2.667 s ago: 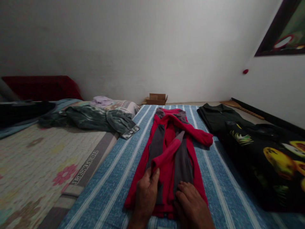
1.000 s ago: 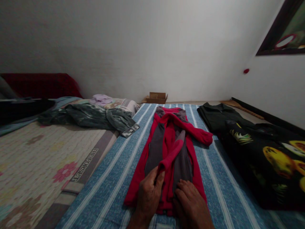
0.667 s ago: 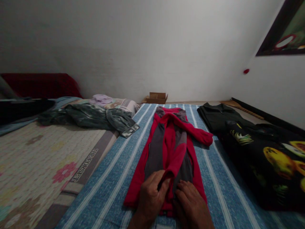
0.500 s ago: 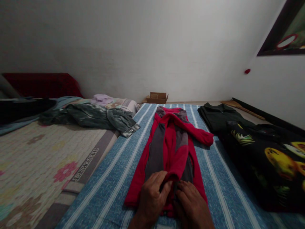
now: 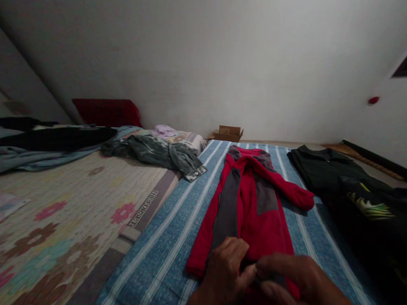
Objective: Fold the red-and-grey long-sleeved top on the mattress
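Observation:
A red and grey jacket (image 5: 262,233) lies lengthwise on the blue striped bedding, its collar at the far end. One red sleeve (image 5: 288,184) is folded across and sticks out to the right. At the near end, my left hand (image 5: 227,269) is closed on the jacket with curled fingers, its thumb pointing right. My right hand (image 5: 295,277) is just beside it, thumb and fingers pinched on the jacket's red fabric near my left thumb. Both hands partly hide the near end of the jacket.
To the left, a dark grey-green denim garment (image 5: 155,154) lies across the bed's flowered cover (image 5: 104,186). Dark folded clothes (image 5: 333,165) lie along the right side. An open cardboard box (image 5: 229,133) stands by the wall behind.
The view has turned left. The red fabric that my left hand held raised now lies flatter and wider over the jacket. My right hand has come up close to my left thumb.

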{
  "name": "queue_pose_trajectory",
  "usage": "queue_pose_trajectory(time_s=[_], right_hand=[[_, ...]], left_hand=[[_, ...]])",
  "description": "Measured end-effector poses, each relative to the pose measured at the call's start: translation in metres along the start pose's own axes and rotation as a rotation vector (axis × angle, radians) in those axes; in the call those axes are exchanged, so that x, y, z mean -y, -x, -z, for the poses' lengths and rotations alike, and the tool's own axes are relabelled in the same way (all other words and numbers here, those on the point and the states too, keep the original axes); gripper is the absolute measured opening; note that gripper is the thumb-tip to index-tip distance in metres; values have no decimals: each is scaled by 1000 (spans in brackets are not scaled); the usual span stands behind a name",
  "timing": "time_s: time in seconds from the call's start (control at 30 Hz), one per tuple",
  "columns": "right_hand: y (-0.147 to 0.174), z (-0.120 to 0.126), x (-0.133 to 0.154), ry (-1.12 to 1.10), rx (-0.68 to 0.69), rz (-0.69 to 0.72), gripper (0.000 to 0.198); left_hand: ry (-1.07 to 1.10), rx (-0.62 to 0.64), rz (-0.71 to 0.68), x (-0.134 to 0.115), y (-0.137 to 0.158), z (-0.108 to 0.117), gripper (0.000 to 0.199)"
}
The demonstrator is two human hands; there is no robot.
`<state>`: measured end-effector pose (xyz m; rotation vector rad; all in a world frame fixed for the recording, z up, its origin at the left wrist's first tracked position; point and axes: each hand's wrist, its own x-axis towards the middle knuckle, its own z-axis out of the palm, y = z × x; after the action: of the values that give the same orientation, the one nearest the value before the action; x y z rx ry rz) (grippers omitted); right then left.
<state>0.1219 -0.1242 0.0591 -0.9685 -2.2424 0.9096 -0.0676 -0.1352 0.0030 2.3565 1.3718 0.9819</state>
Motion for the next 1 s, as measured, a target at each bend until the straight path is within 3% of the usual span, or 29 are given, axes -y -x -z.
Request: queue_pose_trajectory(time_s=[0.13,0.27,0.4,0.5,0.7,0.83,1.0], right_hand=[[-79,19,-13,-200,-65,-228,26],[-155,12,-58,-275,-112,-593,23],[-193,-8,-92,-188,-120,-825,27],[-201,-24,-110,-120,-128,-859,27],[-197,-29,-126,28,-162,-778,9],[-191,-25,-115,278,-155,-726,10],[-188,-33,-92,655,-103,-715,29]], left_hand=[[22,-41,7,10,-12,15,14],[-229,-143,182,39,-44,29,28],[-418,141,450,65,-64,21,54],[-391,265,477,72,-59,4,74],[-408,270,439,68,-47,-8,79],[-438,276,423,66,-51,-8,79],[-461,278,433,67,-52,-12,79]])
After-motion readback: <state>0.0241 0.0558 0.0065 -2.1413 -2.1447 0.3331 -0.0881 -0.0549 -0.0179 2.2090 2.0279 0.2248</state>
